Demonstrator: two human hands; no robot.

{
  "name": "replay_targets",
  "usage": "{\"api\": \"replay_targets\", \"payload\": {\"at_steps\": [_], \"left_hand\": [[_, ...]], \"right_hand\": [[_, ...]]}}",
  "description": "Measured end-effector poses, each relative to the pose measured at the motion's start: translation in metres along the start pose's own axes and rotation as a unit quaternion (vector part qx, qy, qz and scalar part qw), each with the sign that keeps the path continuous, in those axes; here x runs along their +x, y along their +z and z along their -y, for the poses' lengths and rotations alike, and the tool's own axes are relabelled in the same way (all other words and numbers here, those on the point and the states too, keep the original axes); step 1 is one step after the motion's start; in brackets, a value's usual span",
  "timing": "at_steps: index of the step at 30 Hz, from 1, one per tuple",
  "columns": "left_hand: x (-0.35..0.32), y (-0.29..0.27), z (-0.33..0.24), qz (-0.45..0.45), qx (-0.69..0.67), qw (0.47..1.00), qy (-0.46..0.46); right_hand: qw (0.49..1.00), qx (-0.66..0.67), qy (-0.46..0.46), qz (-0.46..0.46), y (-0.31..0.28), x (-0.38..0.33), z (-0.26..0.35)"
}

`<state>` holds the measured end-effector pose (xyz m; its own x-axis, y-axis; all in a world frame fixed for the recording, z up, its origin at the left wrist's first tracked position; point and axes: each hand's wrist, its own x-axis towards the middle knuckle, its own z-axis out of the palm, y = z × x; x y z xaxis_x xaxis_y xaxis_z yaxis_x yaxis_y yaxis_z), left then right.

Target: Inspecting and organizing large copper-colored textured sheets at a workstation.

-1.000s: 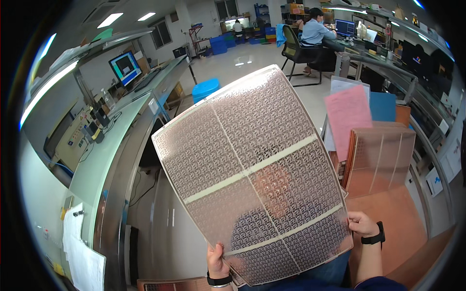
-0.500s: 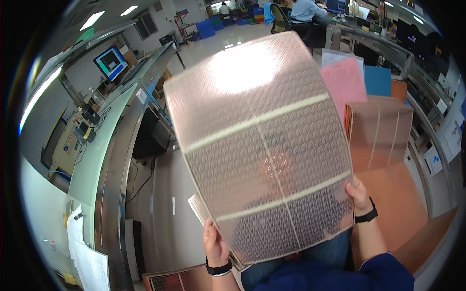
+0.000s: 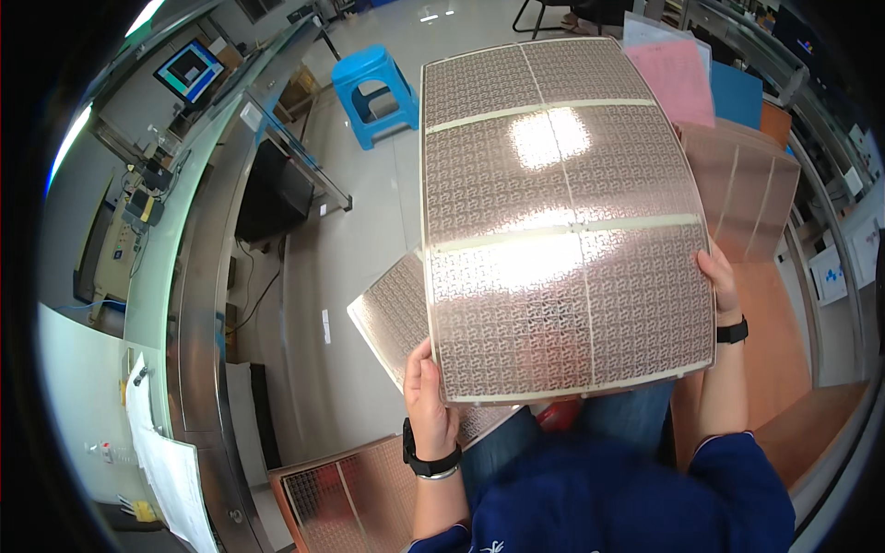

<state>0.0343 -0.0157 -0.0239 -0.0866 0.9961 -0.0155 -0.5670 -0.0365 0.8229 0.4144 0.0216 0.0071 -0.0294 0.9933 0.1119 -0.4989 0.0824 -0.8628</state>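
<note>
A large, thin copper-coloured circuit panel (image 3: 516, 318) is held up before me, covered in a fine repeated pattern with pale strips crossing it. Bright light glares off its middle. My left hand (image 3: 430, 401) grips its lower left edge, thumb on the near face. Along the lower right edge, my right hand (image 3: 719, 276) pinches the panel, its other fingers hidden behind. Another patterned panel (image 3: 392, 318) lies partly under the held one, beside my left hand. Lower left, more copper panels (image 3: 350, 493) rest in a pile.
Copper panels (image 3: 742, 180) stand upright at the right, with pink paper (image 3: 671, 83) and a blue sheet (image 3: 736, 95) behind. A blue stool (image 3: 376, 88) stands on the floor ahead. A long glass-topped bench (image 3: 171, 276) with a monitor (image 3: 189, 69) runs along the left.
The panel has tilted, and its glare has moved down its face. Both hands have risen and shifted right. My view has dipped, bringing the blue stool into sight.
</note>
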Motion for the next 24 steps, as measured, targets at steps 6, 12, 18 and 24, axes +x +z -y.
{"api": "replay_targets", "payload": {"at_steps": [6,12,18,24], "left_hand": [[0.001,0.005,-0.002,-0.021,-0.002,1.000,-0.001],[0.007,0.004,0.000,-0.010,-0.001,1.000,-0.021],[0.015,-0.004,-0.010,0.014,0.005,1.000,-0.010],[0.019,-0.015,-0.001,-0.011,0.025,0.999,-0.025]], "right_hand": [[1.000,-0.022,0.009,-0.012,0.000,0.001,0.001],[0.994,-0.051,-0.085,-0.045,0.027,-0.010,0.013],[0.954,-0.078,-0.239,-0.163,0.015,-0.055,0.058],[0.845,-0.128,-0.381,-0.353,-0.038,-0.116,0.103]]}}
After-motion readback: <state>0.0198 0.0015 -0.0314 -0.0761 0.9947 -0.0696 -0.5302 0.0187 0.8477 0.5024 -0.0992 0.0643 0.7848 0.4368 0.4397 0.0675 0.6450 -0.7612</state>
